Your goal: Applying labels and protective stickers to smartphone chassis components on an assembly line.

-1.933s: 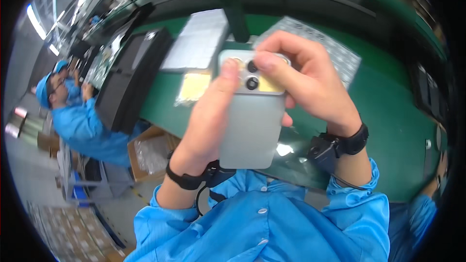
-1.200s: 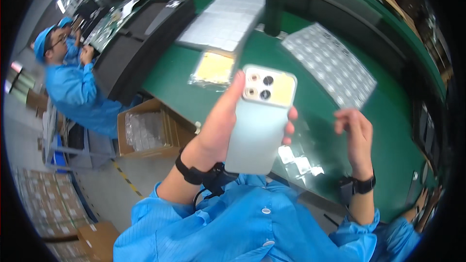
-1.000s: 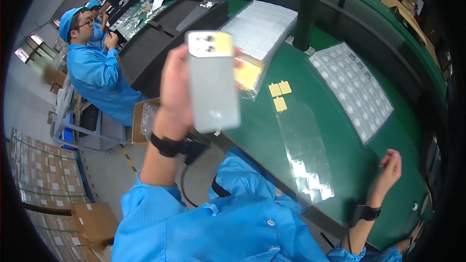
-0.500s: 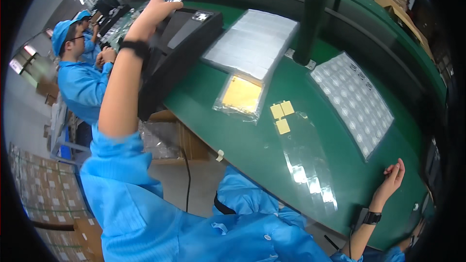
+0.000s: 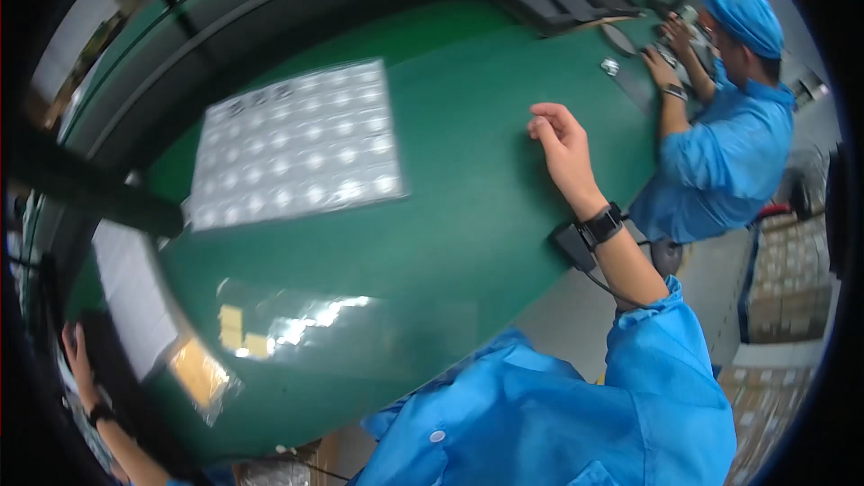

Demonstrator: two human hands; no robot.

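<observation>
My right hand, a black watch on its wrist, hovers over the green table, its fingers loosely bent. I see nothing between them. At the far left rim, my left hand reaches up beside a black tray; its fingers look stretched and apart, and no held thing shows. A clear-wrapped sheet with rows of round pockets lies left of my right hand. Nearer to me is a transparent film strip with small yellow squares at its left end.
A white padded sheet and a bagged yellow pad lie at the left, by a dark green post. A black box with a cable sits at the table edge. A co-worker in blue handles parts at the right.
The view has swung right. My left hand, which was at a small rectangular part above the black tray, now shows at the left rim. The co-worker on the right has come fully into view.
</observation>
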